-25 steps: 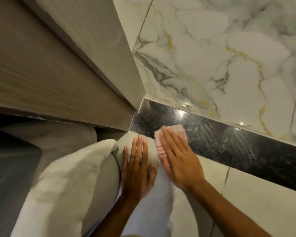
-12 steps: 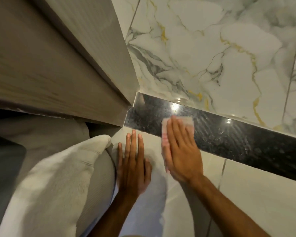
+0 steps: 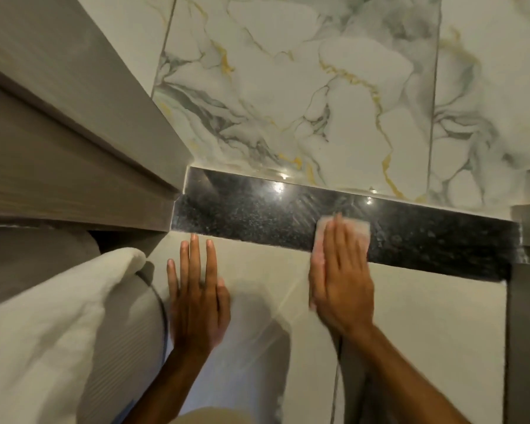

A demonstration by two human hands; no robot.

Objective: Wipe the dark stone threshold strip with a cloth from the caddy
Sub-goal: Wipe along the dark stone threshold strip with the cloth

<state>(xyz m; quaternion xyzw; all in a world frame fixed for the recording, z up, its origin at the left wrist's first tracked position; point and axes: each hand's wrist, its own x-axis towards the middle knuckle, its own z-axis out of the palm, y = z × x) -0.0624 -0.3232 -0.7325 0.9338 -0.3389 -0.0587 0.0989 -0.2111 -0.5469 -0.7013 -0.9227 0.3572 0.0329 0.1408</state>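
Under your right hand lay a soft pale cloth on the threshold strip of polished black speckled stone, glossy with light glints, between veined glossy marble-look tile and smooth beige floor tile, beside matt wood-grain door framing and white terry towel.
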